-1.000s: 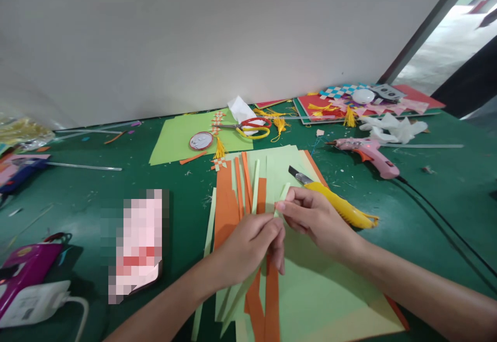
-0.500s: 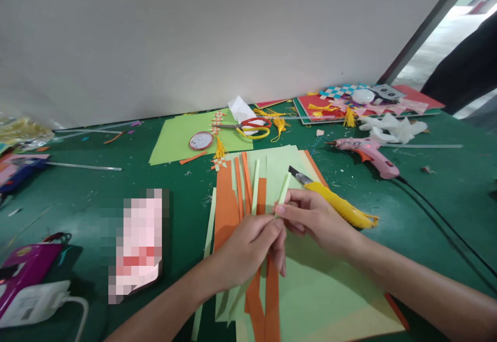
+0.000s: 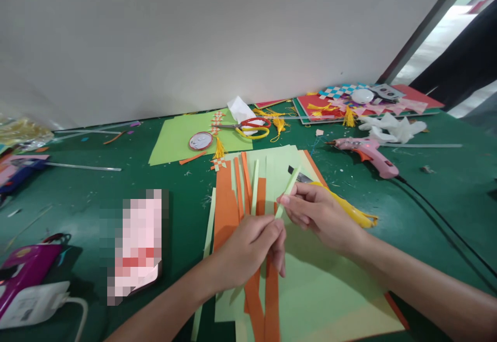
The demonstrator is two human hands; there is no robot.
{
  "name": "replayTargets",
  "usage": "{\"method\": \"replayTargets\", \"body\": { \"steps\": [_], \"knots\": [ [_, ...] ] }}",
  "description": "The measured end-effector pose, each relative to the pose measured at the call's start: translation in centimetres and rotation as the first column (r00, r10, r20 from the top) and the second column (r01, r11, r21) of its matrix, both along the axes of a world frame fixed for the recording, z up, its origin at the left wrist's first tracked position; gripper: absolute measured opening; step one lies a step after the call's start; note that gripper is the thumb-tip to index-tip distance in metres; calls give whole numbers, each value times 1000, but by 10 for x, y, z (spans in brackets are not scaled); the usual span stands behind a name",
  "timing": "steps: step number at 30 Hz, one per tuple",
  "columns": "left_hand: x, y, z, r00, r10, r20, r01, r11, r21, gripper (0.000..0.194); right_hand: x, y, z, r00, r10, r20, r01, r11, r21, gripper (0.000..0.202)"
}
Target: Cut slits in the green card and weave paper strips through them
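Note:
A narrow light green paper strip (image 3: 294,179) slants up between my two hands. My right hand (image 3: 310,207) pinches it partway along, between thumb and fingers. Its lower end runs into my left hand (image 3: 258,241), which is closed on it with the fingertips partly hidden. Both hands are above a stack of light green paper sheets (image 3: 310,290). On the sheets lie orange paper strips (image 3: 272,300) and another thin green strip (image 3: 254,186). Just beyond my right hand rests a yellow utility knife (image 3: 355,212), its blade out and partly covered by the held strip.
A pink glue gun (image 3: 368,154) with a black cord lies at the right. Scissors (image 3: 252,128), a round tin (image 3: 201,140) and a yellow tassel (image 3: 219,147) are on a green sheet (image 3: 166,142) at the back. A phone (image 3: 140,243) is at the left.
My right hand has moved slightly up and to the right along with the green strip, which now leans further right over the knife blade. My left hand has stayed in place.

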State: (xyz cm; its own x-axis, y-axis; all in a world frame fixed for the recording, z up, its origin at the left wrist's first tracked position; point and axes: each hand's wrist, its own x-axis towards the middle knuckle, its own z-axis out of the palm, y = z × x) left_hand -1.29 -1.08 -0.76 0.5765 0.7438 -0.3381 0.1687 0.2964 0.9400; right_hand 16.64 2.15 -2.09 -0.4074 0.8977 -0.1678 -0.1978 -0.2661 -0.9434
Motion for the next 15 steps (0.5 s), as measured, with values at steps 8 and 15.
{"method": "replayTargets", "body": {
  "steps": [8,15],
  "knots": [
    [1,0,-2,1000,10,16,-11,1000,12,36,-2,-3,-3,987,100,129,-101,995,5,37],
    [-1,1,0,1000,-1,10,2,1000,-11,34,0,0,1,998,11,64,-12,1000,25,41]
  ]
}}
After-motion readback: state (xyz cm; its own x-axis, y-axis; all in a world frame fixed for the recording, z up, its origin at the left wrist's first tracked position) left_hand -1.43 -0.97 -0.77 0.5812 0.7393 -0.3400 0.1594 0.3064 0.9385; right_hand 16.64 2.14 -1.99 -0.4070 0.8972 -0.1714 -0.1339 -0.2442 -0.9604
